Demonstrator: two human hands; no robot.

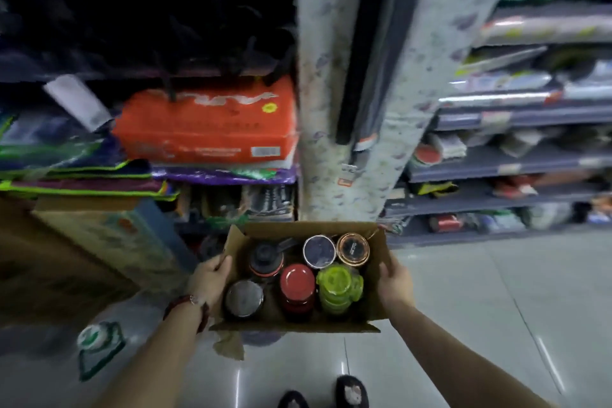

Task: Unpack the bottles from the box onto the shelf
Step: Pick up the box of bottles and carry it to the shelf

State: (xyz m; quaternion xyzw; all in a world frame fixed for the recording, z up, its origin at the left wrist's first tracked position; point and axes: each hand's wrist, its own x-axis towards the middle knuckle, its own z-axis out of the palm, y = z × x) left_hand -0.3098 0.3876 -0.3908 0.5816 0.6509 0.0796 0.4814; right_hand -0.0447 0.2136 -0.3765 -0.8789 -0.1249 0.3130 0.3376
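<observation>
An open cardboard box (377, 288) hangs above the floor, carried between both hands. My left hand (208, 278) grips its left wall and my right hand (395, 283) grips its right wall. Several bottles stand upright inside, seen from the top: a red-lidded one (297, 281), a lime-green one (339, 283), a silver-lidded one (244, 296), a black sports-cap one (266, 257), a grey-lidded one (319, 251) and a copper-rimmed one (353, 248). Store shelves (496, 162) run along the right.
An orange carton (205, 126) lies on stacked packs at the left, with brown boxes (59, 262) below. A patterned roll or pillar (351, 109) stands straight ahead. A green-and-white bag (99, 348) lies on the tiled floor. My slippered feet (331, 394) show at the bottom.
</observation>
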